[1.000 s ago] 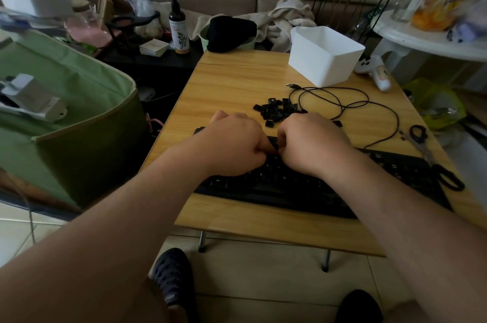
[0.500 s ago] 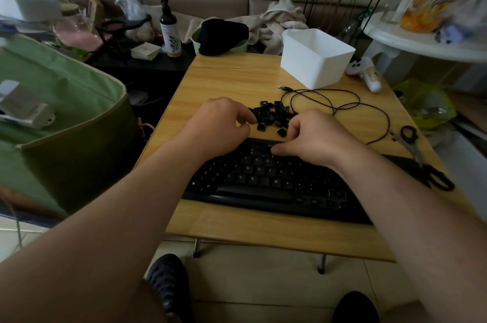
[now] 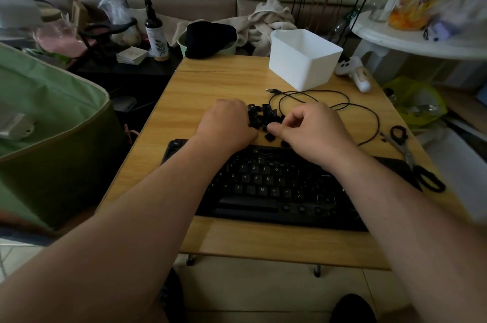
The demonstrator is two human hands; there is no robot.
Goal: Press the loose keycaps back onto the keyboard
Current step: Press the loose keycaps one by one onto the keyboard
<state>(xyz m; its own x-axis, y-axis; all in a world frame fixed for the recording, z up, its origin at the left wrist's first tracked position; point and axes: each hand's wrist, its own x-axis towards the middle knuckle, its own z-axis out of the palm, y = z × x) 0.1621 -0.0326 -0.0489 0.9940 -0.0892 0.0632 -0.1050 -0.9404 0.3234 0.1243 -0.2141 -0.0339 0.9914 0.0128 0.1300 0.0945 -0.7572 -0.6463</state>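
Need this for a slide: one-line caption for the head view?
Both hands reach a pile of loose black keycaps behind a black keyboard on a wooden table.

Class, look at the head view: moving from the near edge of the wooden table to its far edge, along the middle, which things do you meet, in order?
Keyboard → loose keycaps → black cable → white bin.
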